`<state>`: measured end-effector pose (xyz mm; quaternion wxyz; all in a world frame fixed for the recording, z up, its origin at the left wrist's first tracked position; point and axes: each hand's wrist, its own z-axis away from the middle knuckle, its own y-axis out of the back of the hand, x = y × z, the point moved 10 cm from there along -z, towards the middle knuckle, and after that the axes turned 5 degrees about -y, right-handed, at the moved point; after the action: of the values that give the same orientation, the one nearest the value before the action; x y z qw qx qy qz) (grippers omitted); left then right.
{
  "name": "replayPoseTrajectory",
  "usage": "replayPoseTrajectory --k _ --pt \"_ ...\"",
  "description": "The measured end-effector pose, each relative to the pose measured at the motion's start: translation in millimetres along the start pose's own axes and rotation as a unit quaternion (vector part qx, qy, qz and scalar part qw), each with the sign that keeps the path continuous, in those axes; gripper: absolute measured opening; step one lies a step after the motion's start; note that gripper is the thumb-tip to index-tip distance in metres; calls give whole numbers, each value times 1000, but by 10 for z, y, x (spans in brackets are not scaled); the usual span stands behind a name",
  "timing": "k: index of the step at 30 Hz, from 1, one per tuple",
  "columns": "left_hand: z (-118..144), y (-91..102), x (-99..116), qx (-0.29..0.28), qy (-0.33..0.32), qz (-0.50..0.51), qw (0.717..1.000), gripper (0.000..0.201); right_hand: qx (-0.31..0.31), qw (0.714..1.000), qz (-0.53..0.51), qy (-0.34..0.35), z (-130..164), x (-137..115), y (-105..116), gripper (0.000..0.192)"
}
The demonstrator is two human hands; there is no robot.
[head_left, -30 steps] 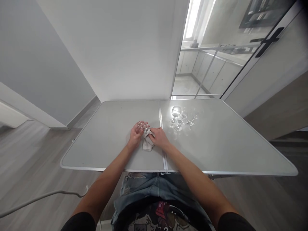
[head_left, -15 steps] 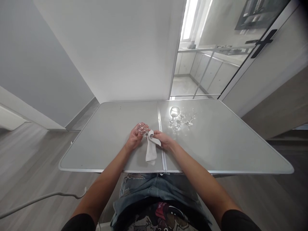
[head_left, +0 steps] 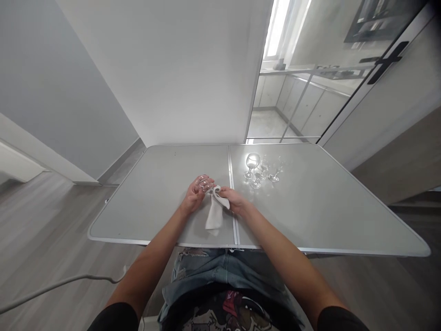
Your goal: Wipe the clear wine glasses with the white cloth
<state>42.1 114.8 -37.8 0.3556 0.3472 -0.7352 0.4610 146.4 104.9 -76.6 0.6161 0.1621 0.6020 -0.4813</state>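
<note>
My left hand (head_left: 195, 194) is closed around the bowl of a clear wine glass (head_left: 204, 184), which lies tilted above the near left half of the table. A white cloth (head_left: 215, 214) is pinched in my right hand (head_left: 233, 198). The cloth wraps about the stem end of the glass, and its loose end hangs down toward the table. The glass's stem and foot are mostly hidden by the cloth and my right fingers.
Several clear stemmed glasses (head_left: 255, 183) stand close together on the right half of the grey table (head_left: 310, 207). A metal seam (head_left: 230, 168) divides the tabletop. A white wall and a glass door lie behind, and a pale cable (head_left: 86, 277) runs at lower left.
The view has shifted slightly, so the table and standing glasses sit a little further right. The cloth's hanging end has swung slightly left. Both hands keep their hold.
</note>
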Motion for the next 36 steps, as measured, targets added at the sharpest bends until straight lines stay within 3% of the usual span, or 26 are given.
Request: replayPoseTrajectory --k 4,7,8,11,13,15,17,19,22,25,27,32,36 --pt "-7 -43 15 0 -12 -8 1000 74 10 998 -48 -25 -12 49 54 42" --pt "-28 14 51 31 -35 -17 999 69 68 991 93 65 2 -159 109 40" --pt "-34 38 61 43 -41 -21 998 68 92 974 174 113 31 -270 103 35" --pt "-39 66 74 58 -44 -28 997 69 159 882 388 213 144 -507 19 17" --pt "-32 50 62 55 -35 -29 997 68 183 860 421 222 168 -526 16 18" --pt "-21 28 47 49 -25 -28 998 68 176 898 354 193 125 -446 72 31" --pt "-18 13 48 44 -25 -22 998 69 161 951 215 152 57 -320 163 38" --pt "-29 11 62 40 -29 -17 999 70 179 973 56 138 31 -248 313 38" --pt "-63 108 124 66 -48 -14 997 66 269 932 -141 196 139 -282 671 34" --pt "-70 285 241 128 -95 -13 987 60 328 881 -231 252 270 -332 908 36" --pt "-62 334 277 147 -114 -18 982 62 323 883 -232 250 262 -331 889 39" --pt "-48 268 210 141 -118 -37 982 73 206 955 -165 136 19 -130 414 34" --pt "-31 237 112 144 -92 -96 981 72 179 960 -171 133 -11 -87 286 30"
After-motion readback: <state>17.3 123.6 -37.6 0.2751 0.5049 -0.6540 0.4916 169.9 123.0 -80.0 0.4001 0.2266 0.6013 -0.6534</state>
